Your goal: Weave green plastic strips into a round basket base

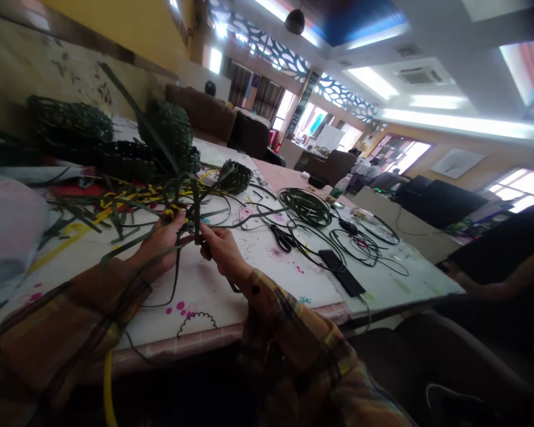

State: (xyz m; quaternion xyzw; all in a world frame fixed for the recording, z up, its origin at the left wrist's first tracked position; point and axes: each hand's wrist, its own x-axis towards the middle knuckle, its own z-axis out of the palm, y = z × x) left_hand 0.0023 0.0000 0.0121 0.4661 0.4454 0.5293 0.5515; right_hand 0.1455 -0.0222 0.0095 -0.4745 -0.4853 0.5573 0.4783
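Note:
My left hand (pixel 160 246) is closed around a small woven piece (pixel 178 214) of dark green and yellow strips, whose loose ends stick out on every side. Close beside it, my right hand (pixel 220 246) pinches a dark green strip (pixel 196 207) that stands upright from the piece. Another long strip runs off to the right across the table. Cut green and yellow strips (pixel 115 213) lie scattered to the left of my hands. A small dark green woven basket (pixel 235 177) sits just beyond them. The underside of the held piece is hidden by my fingers.
Larger woven baskets (pixel 71 121) stand at the back left, near a pale plastic bag (pixel 9 231). Coiled strips (pixel 305 206), black scissors (pixel 282 238), a black flat device (pixel 342 273) and a bottle (pixel 339 187) lie rightward. A person's arm (pixel 507 281) shows at far right.

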